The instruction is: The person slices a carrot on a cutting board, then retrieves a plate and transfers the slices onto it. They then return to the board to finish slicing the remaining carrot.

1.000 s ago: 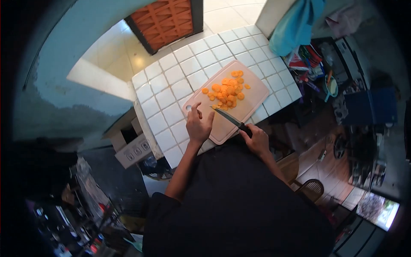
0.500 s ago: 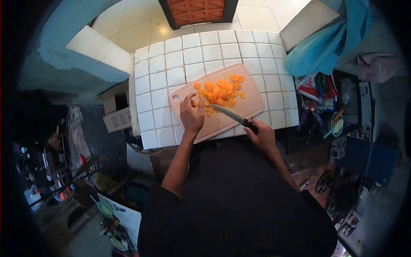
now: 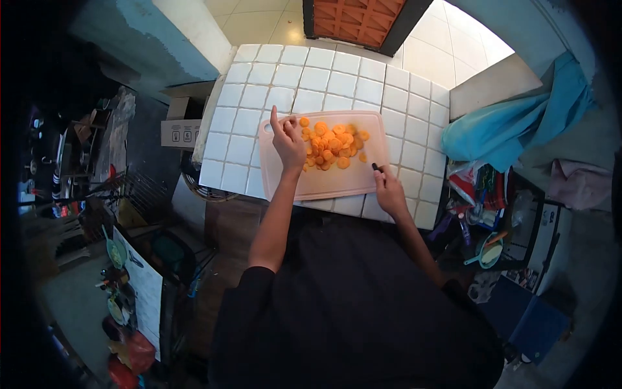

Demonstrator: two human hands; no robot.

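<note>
Orange carrot slices (image 3: 332, 146) lie in a loose pile on a pink cutting board (image 3: 343, 183). My left hand (image 3: 289, 144) is at the left edge of the pile, its index finger stretched out and the other fingers partly bent; I see nothing held in it. At the board's right side, my right hand (image 3: 391, 193) is closed around the black handle of a knife (image 3: 375, 166). The knife's blade cannot be made out clearly in this view.
The board rests on a white tiled counter (image 3: 236, 123). Blue cloth (image 3: 499, 133) hangs at the right, above a green-handled strainer (image 3: 490, 253) and other kitchen items. A cardboard box (image 3: 181, 132) stands left of the counter, and an orange lattice panel (image 3: 356, 21) beyond it.
The knife has lifted from the lower edge of the carrot slices and moved right with my right hand. My left index finger has straightened. The whole view has turned and shifted.
</note>
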